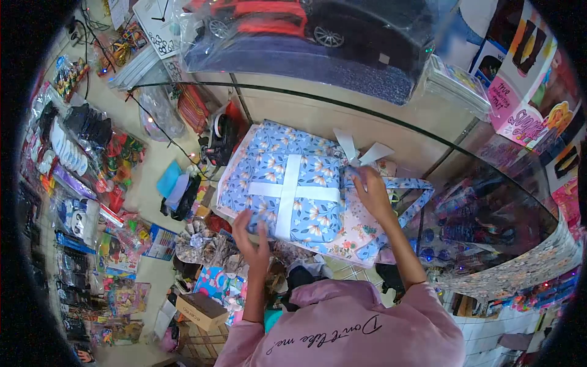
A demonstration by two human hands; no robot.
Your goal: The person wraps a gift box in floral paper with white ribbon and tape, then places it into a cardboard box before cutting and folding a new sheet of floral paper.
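Note:
A gift box (315, 217) wrapped in blue floral paper lies before me, with a white ribbon band (287, 194) crossed over its top. My left hand (249, 237) is at its near left corner, fingers apart, holding nothing. Past the box's right side, my right hand (370, 192) has its fingers bent together at the middle of a loose white ribbon (374, 153), whose two ends spread out above the fingers. The fingertips are slightly blurred. Under the box are sheets of blue and pink floral wrapping paper (351, 235), and a folded blue strip (417, 205) sticks out to the right.
A glass counter edge (342, 105) runs behind the box, with a packaged toy car (269, 18) above it. A black tape dispenser (220, 137) stands at left. Bagged goods (85, 128) crowd the left side. A small brown box (200, 312) sits below left.

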